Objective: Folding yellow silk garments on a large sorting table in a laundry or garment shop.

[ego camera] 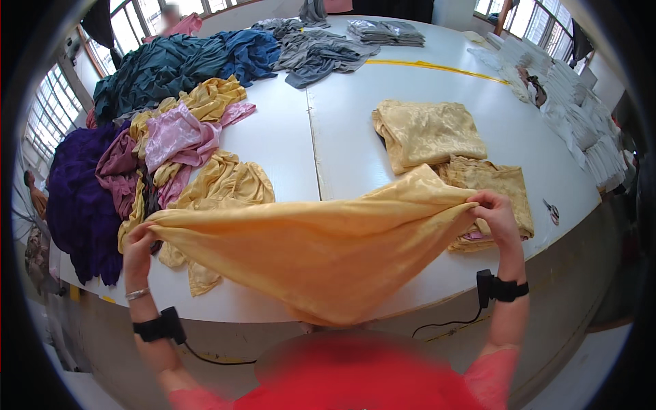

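Observation:
A yellow satin-like cloth [328, 251] hangs stretched between my hands, sagging in the middle over the table's near edge. My left hand [138, 243] pinches one corner at the left. At the right, my right hand [489, 210] grips the opposite end between thumb and fingers. Just beyond the right hand lie a folded stack of yellow cloths [492, 184] and, farther back, another folded yellow pile [430, 130]. A crumpled yellow cloth [230, 179] rests on the table beyond the left part of the held cloth.
On the white table [266, 128], heaps of purple fabric [84, 200], pink cloth [177, 136], teal fabric [159, 72] and grey fabric [328, 51] lie left and back. Scissors [552, 212] lie at the right. White bundles [574, 97] line the right edge. People stand at the far left and back.

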{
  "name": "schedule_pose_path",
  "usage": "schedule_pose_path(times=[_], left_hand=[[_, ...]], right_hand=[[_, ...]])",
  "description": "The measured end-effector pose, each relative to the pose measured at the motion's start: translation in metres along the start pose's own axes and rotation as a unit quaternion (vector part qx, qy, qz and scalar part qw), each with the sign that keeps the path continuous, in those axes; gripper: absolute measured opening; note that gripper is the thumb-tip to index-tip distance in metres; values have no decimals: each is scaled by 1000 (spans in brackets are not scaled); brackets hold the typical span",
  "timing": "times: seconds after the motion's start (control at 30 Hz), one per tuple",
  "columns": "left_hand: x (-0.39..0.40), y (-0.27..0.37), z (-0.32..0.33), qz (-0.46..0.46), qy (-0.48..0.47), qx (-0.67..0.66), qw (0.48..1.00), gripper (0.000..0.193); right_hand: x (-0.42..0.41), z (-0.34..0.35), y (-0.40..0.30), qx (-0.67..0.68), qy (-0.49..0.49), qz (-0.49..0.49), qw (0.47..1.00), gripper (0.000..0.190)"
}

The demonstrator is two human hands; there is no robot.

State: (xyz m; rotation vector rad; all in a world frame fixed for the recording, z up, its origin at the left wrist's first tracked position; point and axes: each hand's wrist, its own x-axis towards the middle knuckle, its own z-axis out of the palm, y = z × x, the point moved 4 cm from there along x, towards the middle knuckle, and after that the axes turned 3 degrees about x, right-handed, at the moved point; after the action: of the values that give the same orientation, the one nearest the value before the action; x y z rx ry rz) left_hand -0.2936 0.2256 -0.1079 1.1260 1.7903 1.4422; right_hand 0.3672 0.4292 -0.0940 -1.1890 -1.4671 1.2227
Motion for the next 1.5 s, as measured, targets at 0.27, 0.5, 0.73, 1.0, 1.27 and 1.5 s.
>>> schedule_pose_path(times=[0.27,0.5,0.73,1.0,1.27,1.5], left_hand=[[-56,56,-92,90,19,-84,992,20],[-36,66,-105,72,34,-88,993,24],[6,43,-94,70,69,-116,988,17],[-46,-42,-79,-39,27,25,999,17],[-84,-128,-32,-176,1,119,977,18],[-81,-128,-36,-181,6,124,976,20]], right_hand=[[-29,-20,-26,-36,-124,113,985,11],[-36,-17,-53,195,-176,-80,962,12],[-12,-3,-44,20,-81,-70,994,17],[-55,36,44,-198,-117,-130,965,14],[-105,70,171,-353,-78,-161,919,23],[-62,82,195,-272,-94,105,952,34]])
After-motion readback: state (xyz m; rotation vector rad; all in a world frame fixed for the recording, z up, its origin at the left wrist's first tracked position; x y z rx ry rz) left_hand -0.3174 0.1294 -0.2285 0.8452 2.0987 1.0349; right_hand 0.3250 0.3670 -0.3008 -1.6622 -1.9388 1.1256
